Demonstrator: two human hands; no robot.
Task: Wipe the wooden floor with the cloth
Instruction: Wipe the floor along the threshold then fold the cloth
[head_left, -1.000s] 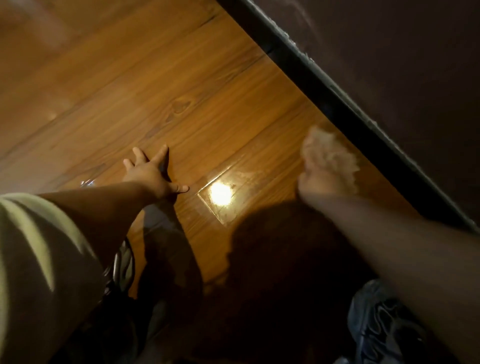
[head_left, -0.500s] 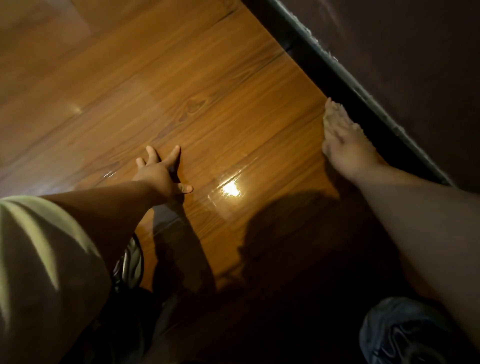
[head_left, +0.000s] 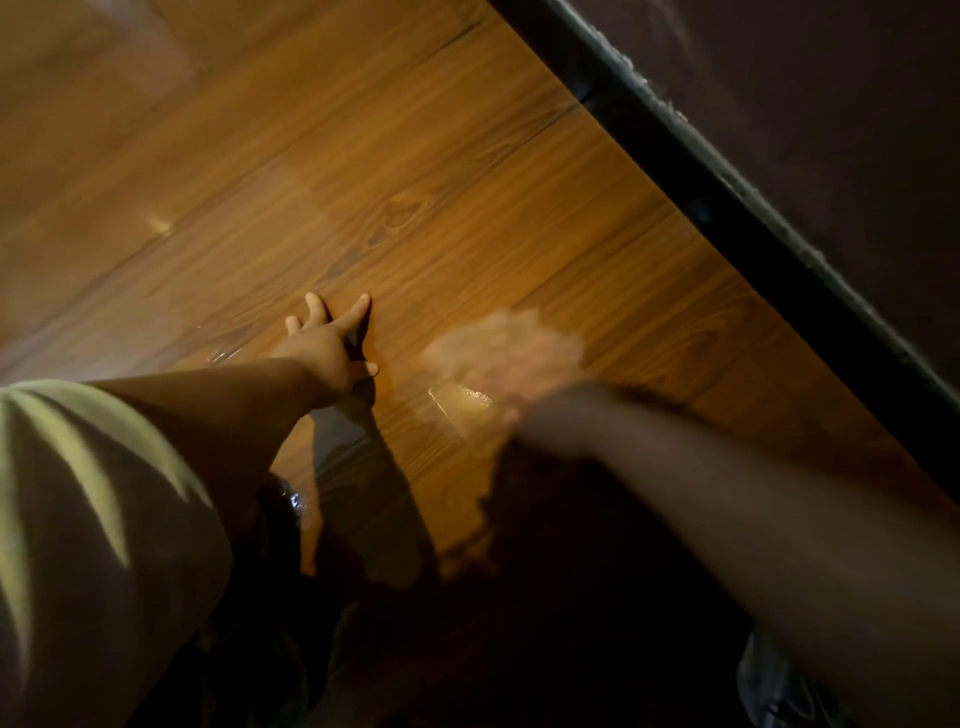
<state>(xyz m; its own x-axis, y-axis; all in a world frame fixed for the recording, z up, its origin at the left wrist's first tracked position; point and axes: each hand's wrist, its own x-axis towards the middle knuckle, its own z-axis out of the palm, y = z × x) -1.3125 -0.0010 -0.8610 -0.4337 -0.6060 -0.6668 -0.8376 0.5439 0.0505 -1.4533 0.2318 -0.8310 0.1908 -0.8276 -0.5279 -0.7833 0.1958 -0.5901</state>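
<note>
Left hand (head_left: 327, 348) flat, fingers spread, on wooden floor (head_left: 467, 208). Just right of it, blurred pale cloth (head_left: 506, 351) under right hand (head_left: 524, 395); grip and long axis unclear. Dark baseboard (head_left: 727, 208) well right; planks meet it.

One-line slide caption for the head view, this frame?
Left hand braced flat on the wooden floor while the blurred right hand pushes the cloth.

left hand (head_left: 332, 345) flat on wooden floor (head_left: 467, 208); blurred right hand (head_left: 524, 387) seemingly on cloth (head_left: 506, 345).
</note>
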